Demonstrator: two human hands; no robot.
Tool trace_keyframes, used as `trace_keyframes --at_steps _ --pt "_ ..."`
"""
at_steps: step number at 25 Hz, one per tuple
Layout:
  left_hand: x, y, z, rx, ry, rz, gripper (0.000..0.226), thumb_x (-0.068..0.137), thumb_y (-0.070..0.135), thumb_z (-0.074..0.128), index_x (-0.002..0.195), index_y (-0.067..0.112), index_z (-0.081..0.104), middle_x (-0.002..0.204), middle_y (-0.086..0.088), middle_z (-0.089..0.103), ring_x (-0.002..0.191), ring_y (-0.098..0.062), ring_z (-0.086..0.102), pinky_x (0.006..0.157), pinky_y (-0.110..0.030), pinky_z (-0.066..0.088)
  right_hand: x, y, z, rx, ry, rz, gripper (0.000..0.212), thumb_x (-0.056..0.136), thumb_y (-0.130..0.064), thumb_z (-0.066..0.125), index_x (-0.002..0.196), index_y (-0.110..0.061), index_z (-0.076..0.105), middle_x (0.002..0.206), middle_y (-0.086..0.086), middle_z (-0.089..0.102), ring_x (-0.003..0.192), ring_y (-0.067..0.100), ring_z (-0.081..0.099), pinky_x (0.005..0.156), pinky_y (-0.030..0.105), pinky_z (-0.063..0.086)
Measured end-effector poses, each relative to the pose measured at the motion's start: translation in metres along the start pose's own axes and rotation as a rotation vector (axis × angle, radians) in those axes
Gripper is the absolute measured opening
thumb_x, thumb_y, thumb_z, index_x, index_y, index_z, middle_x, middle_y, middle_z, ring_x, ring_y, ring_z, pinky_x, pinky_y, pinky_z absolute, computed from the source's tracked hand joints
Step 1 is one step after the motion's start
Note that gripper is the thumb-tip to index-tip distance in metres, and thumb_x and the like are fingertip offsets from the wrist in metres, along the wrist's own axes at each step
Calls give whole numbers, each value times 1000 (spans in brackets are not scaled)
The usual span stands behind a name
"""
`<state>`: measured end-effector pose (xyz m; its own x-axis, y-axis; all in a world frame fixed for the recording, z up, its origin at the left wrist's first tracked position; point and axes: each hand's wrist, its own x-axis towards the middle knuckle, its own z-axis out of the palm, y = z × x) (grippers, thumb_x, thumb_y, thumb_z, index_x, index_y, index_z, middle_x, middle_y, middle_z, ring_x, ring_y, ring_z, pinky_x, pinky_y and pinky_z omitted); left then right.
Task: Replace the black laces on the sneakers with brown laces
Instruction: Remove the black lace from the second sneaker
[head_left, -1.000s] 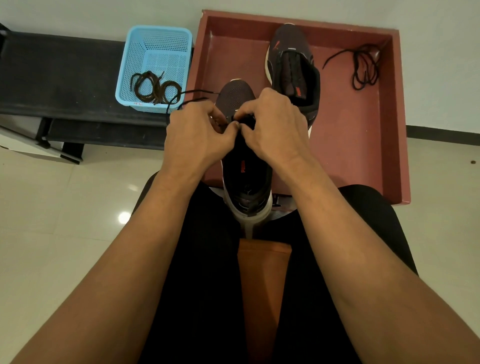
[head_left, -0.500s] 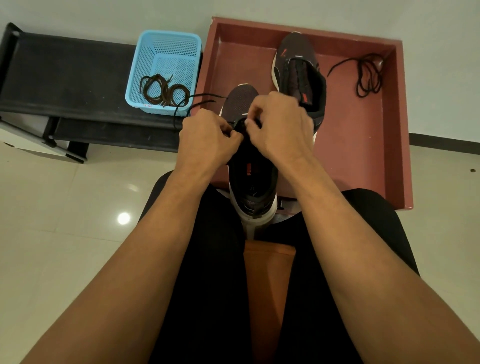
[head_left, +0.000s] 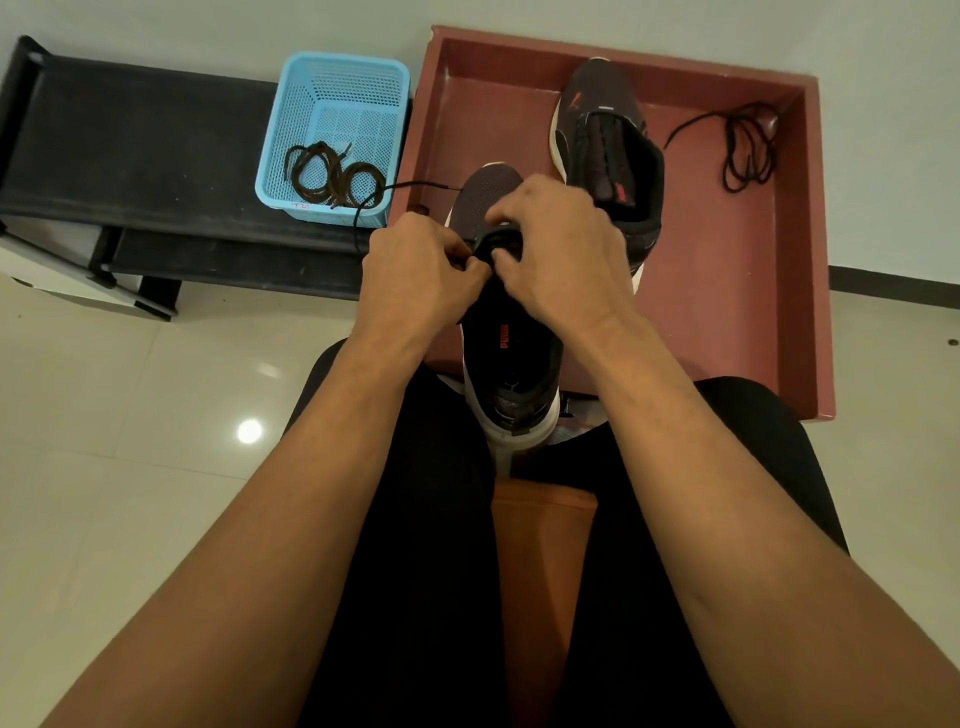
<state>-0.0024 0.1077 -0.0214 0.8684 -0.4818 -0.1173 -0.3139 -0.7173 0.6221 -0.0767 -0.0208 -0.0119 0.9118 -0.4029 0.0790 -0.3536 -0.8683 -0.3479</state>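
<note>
A dark sneaker (head_left: 511, 358) with a white sole rests between my knees, toe pointing away. My left hand (head_left: 415, 270) pinches its black lace (head_left: 384, 195), whose loose end trails off toward the left. My right hand (head_left: 558, 254) curls over the tongue and eyelets, holding the shoe there. A second dark sneaker (head_left: 608, 150) stands in the red-brown tray (head_left: 727, 291), and a removed black lace (head_left: 743, 150) lies in the tray's far right corner. Brown laces (head_left: 332, 176) are coiled in the blue basket (head_left: 337, 83).
A black bench (head_left: 135, 150) carries the blue basket at the left. The tray sits on a pale tiled floor against a wall. My legs in black trousers and an orange seat (head_left: 540, 561) fill the near part of the view.
Both hands stayed on the sneaker's eyelets with small finger movements. The camera view tilted, so everything sits slightly lower in the frame.
</note>
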Motion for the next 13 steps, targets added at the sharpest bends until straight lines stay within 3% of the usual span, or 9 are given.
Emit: trace_keyframes --at_steps 8,13 --pt "0 0 2 -11 -7 15 19 89 29 72 98 18 84 83 2 77 78 -12 73 78 -37 64 3 1 7 -22 -55 64 12 96 -31 71 105 -31 79 105 2 74 97 28 72 78 38 58" --pt "1 -1 2 -27 1 -11 16 87 26 71 92 18 83 77 3 75 75 -11 71 78 -35 64 12 35 -22 113 181 207 11 93 -30 68 96 -29 78 95 -7 74 86 18 72 80 33 59"
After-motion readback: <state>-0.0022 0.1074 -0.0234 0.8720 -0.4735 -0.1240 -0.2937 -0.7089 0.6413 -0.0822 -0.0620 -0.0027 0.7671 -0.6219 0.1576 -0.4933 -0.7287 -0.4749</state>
